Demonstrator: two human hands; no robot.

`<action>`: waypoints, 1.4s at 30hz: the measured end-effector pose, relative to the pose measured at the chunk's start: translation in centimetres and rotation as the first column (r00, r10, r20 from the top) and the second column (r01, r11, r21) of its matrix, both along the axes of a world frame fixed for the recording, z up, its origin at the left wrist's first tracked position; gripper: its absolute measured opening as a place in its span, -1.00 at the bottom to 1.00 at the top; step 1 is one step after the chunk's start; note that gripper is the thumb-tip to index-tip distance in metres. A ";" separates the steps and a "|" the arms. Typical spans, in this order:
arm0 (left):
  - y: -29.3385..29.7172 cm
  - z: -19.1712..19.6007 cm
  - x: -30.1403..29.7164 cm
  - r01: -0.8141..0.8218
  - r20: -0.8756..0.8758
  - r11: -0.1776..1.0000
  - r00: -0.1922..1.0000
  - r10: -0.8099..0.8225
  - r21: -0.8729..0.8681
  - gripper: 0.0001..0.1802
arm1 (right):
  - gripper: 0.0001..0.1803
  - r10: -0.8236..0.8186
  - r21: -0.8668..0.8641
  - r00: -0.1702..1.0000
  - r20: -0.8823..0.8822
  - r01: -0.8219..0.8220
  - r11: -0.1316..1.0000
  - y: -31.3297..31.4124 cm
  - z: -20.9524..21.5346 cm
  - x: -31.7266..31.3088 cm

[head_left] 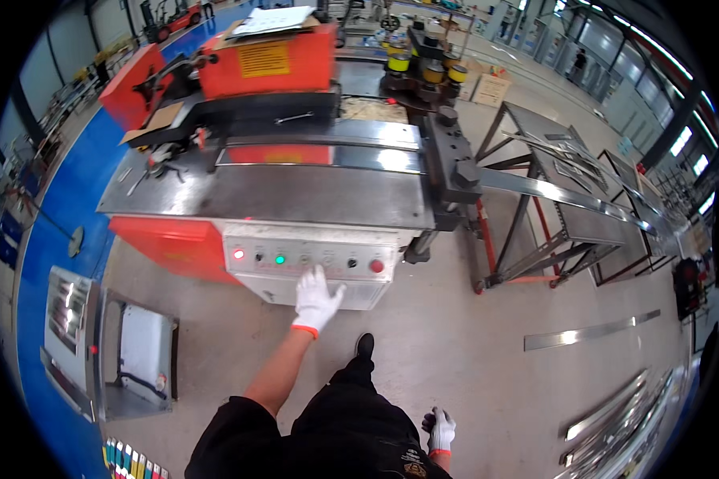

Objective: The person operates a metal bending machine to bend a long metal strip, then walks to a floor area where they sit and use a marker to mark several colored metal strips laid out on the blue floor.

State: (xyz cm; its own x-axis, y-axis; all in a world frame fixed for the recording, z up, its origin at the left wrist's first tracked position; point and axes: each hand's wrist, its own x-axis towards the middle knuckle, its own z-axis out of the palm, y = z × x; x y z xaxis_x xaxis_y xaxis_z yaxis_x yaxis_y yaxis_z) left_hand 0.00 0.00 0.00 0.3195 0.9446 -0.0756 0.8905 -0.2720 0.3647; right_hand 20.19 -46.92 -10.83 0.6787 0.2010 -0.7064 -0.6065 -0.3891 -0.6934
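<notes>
My left hand (318, 299), in a white glove with an orange cuff, reaches to the light grey control panel (256, 283) on the machine's front. Its fingers are stretched up toward the middle buttons, with the thumb apart; whether a fingertip presses one is hidden. A lit red button (239, 255), a lit green button (280, 259) and a large red knob (376, 266) sit on the panel. Low beside my body, my right hand (441, 433) hangs with loosely bent fingers. It wears a similar glove, dark on the finger side, and no held thing shows.
A shiny metal strip (547, 190) runs from the machine's tooling head (455, 164) to a steel stand at right. A wrench (294, 117) lies on the machine. One flat bar (591, 330) and several metal profiles (615, 423) lie on the floor. At left stands an opened metal cabinet (136, 359).
</notes>
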 end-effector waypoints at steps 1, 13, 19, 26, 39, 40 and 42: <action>1.7 0.2 1.5 -0.046 0.065 0.996 0.997 0.041 0.078 0.10 | -0.63 0.014 0.044 0.999 0.036 -0.016 0.999 1.7 0.8 1.6; 20.8 2.6 22.0 -0.219 -0.274 0.941 0.917 0.289 0.259 0.12 | -0.52 0.175 0.034 0.973 0.152 -0.182 0.983 19.5 8.4 25.0; 27.5 4.3 28.7 -0.225 -0.289 0.965 0.923 0.255 0.133 0.10 | -0.49 0.241 0.027 0.959 0.146 -0.248 0.968 27.0 7.1 33.3; 28.1 3.3 31.0 -0.177 -0.238 0.860 0.917 0.321 0.479 -0.19 | -0.64 0.841 -0.860 -0.211 0.498 0.004 0.510 36.0 5.3 50.2; 27.6 3.4 32.5 -0.486 -0.244 0.860 0.825 0.510 0.153 0.25 | -0.56 0.783 -0.825 -0.348 0.515 -0.449 0.342 59.9 10.4 82.1; 27.6 3.5 32.5 -0.491 -0.238 0.859 0.825 0.512 0.143 0.26 | -0.53 0.774 -0.775 -0.309 0.553 -0.531 0.342 60.5 10.3 83.2; 27.9 3.8 32.5 -0.506 -0.203 0.850 0.826 0.526 0.146 0.28 | -0.38 0.741 -0.750 -0.338 0.580 -0.577 0.324 61.3 9.9 84.7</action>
